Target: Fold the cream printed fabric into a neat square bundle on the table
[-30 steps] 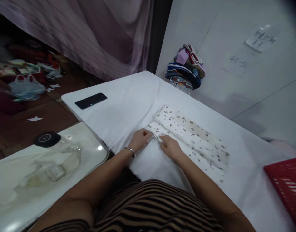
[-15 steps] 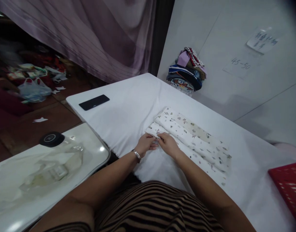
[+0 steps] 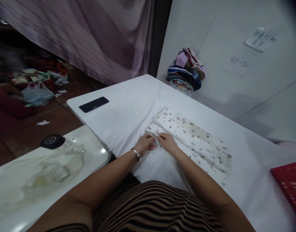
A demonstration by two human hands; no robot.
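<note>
Printed cloth [image 3: 193,143] | soft, creased, long parallel folds | left hand [image 3: 144,144], right hand [image 3: 167,143]: both pinching its edge

A person's left hand [image 3: 143,144] and right hand [image 3: 167,143] pinch the near edge of a patterned white cloth [image 3: 192,136] on a white-covered table [image 3: 125,103]. Farther left lies a black phone [image 3: 94,104]; by the wall, seemingly folded clothes [image 3: 184,72].

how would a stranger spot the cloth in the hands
Find the white-covered table before the purple curtain. On its near side, the left hand and right hand pinch one edge of a printed cloth. Small, scattered dark motifs on pale fabric set it apart from the plain white cover beneath.
</note>
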